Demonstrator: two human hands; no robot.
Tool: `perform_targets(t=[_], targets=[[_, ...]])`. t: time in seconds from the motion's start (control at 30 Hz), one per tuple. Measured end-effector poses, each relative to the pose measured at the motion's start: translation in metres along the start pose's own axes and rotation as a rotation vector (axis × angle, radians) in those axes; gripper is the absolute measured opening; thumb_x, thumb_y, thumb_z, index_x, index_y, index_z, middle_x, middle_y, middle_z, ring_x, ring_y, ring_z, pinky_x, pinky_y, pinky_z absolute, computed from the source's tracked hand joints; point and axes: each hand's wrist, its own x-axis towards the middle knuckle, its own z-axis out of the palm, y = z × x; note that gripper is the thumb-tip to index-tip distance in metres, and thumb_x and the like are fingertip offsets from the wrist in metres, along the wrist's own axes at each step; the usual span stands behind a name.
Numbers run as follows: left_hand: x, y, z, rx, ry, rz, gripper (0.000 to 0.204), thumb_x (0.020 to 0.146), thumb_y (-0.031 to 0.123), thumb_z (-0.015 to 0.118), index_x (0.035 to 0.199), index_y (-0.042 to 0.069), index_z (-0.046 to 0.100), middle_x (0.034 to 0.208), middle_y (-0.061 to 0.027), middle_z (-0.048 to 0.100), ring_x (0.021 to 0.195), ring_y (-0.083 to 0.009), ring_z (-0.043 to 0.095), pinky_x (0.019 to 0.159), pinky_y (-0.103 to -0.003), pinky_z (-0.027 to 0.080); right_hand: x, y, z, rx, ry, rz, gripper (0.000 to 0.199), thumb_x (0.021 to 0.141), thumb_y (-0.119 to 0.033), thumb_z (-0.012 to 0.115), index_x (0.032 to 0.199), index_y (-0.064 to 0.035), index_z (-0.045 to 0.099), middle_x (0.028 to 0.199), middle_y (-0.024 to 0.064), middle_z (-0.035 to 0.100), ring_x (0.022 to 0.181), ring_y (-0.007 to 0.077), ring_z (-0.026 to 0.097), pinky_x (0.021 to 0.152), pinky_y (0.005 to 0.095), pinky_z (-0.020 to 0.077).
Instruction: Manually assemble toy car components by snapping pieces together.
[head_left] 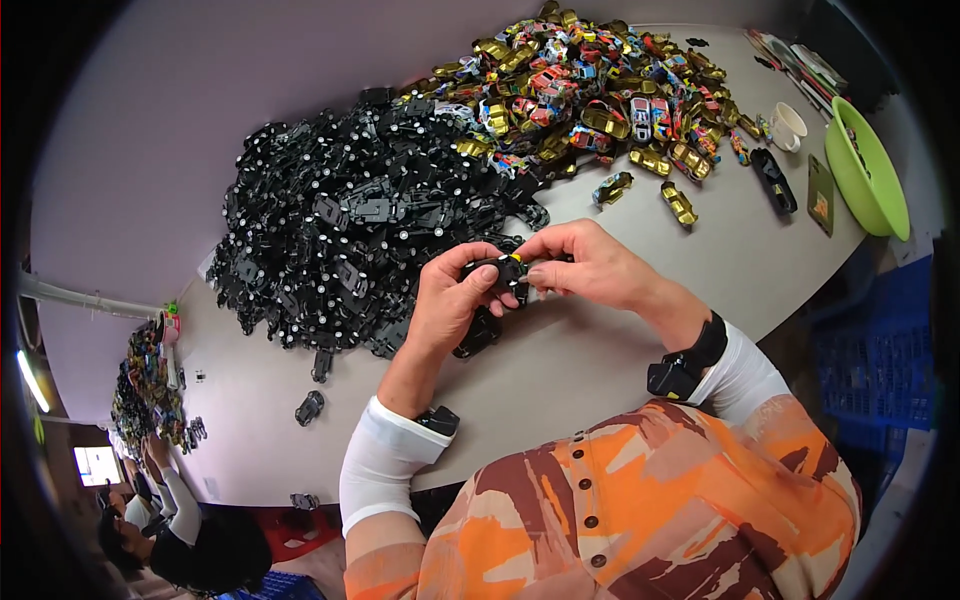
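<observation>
Both hands meet above the tabletop [620, 330]: the left hand [450, 300] and right hand [590, 265] each keep a tight pinching grip on one small black toy-car chassis [503, 272]. Just behind lies a heap of black chassis [350, 220]; colourful car bodies [590, 90] are piled farther back, a green bowl [868, 165] well off right.

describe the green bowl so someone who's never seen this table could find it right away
Start at the long grey table and follow the heap of gold and coloured toy car bodies to its far right end. At that edge sits the green bowl, beside a small white cup. It is the only large, bright green, round thing there.
</observation>
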Motion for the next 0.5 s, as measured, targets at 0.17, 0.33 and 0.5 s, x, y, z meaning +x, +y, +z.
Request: perform_targets(t=[0.17,0.33,0.5], targets=[[-0.003,0.010,0.009,0.238,0.015,-0.037,0.025,0.085,0.006,0.060,0.107,-0.005,0.056,0.081,-0.0125,0.064,0.059,-0.0189,0.064,0.045,-0.023,0.050,0.000,0.000,-0.001,-0.047,0.045,-0.018,0.017,0.085,-0.009,0.058,0.096,0.0017,0.065,0.073,0.0009,0.061,0.063,0.0042,0.052,0.054,0.0191,0.0396],[-0.004,0.006,0.001,0.151,-0.040,-0.056,0.031,0.085,0.016,0.064,0.107,-0.004,0.057,0.079,-0.0122,0.064,0.054,-0.0178,0.062,0.040,-0.021,0.046,0.000,0.006,-0.006,0.141,-0.032,0.032,0.017,0.085,-0.008,0.058,0.097,0.0015,0.065,0.071,0.0016,0.061,0.059,0.0040,0.049,0.052,0.0188,0.0381],[-0.003,0.005,0.002,0.167,-0.050,-0.042,0.031,0.084,0.016,0.065,0.106,-0.004,0.058,0.078,-0.0119,0.064,0.053,-0.0168,0.061,0.040,-0.020,0.045,0.002,0.008,-0.007,0.112,-0.036,0.015,0.015,0.084,-0.007,0.058,0.095,0.0018,0.065,0.069,0.0023,0.061,0.057,0.0047,0.049,0.051,0.0196,0.0385]])
